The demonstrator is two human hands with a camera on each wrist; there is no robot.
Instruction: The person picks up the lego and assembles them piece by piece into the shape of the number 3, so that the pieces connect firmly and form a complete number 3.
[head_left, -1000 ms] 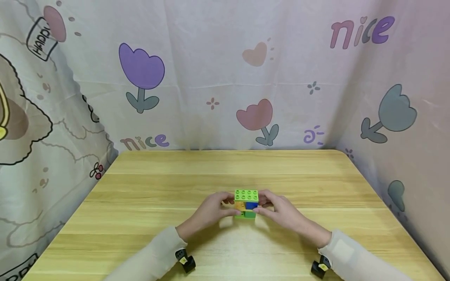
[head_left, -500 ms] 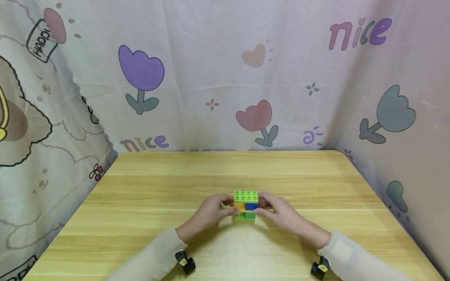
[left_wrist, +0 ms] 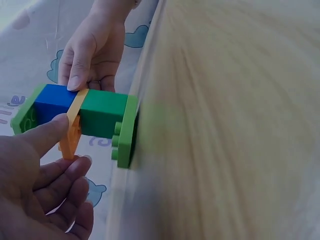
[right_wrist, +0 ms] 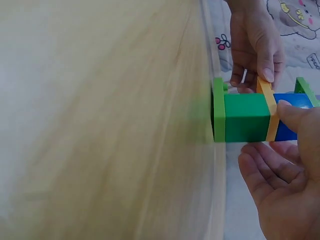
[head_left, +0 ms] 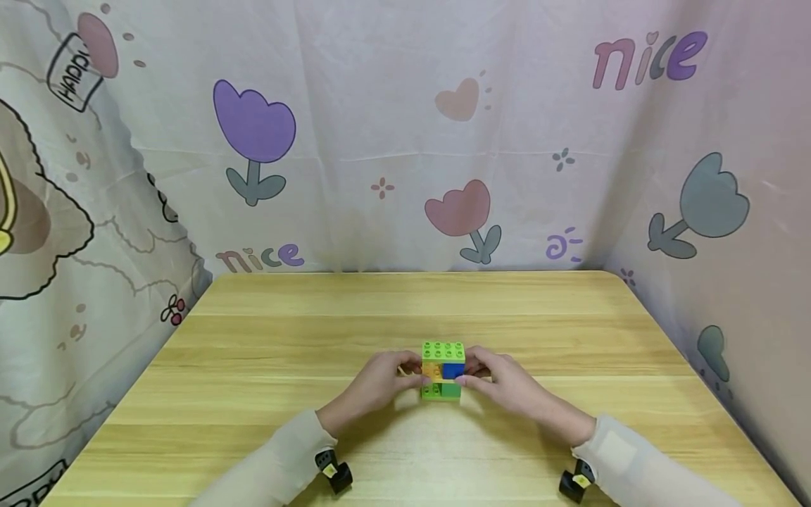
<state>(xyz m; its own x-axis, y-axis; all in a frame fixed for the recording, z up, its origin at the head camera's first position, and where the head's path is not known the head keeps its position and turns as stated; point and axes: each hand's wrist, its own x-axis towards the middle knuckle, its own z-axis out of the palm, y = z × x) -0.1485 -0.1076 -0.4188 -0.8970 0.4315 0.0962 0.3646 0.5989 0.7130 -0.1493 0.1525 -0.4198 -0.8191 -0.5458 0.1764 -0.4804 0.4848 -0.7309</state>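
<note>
Both hands hold a small stack of toy building blocks at the middle of the table. A light green studded plate (head_left: 443, 351) tops it, over a blue block (head_left: 453, 370). Below come an orange plate (left_wrist: 73, 136), a green block (right_wrist: 246, 118) and another light green plate (left_wrist: 127, 132). My left hand (head_left: 380, 379) pinches the orange plate's overhanging end between thumb and fingers. My right hand (head_left: 507, 384) grips the other side, its thumb near where blue meets orange. Whether the bottom plate touches the table or hovers just above it, I cannot tell.
The wooden table (head_left: 304, 324) extends around the hands on every side. Patterned cloth (head_left: 355, 105) hangs behind it and along both sides. A small black camera is strapped at each wrist, below the sleeves.
The bottom green part of the stack shows slightly lower in the head view, with more of its front visible. Both hands keep nearly the same place and hold.
</note>
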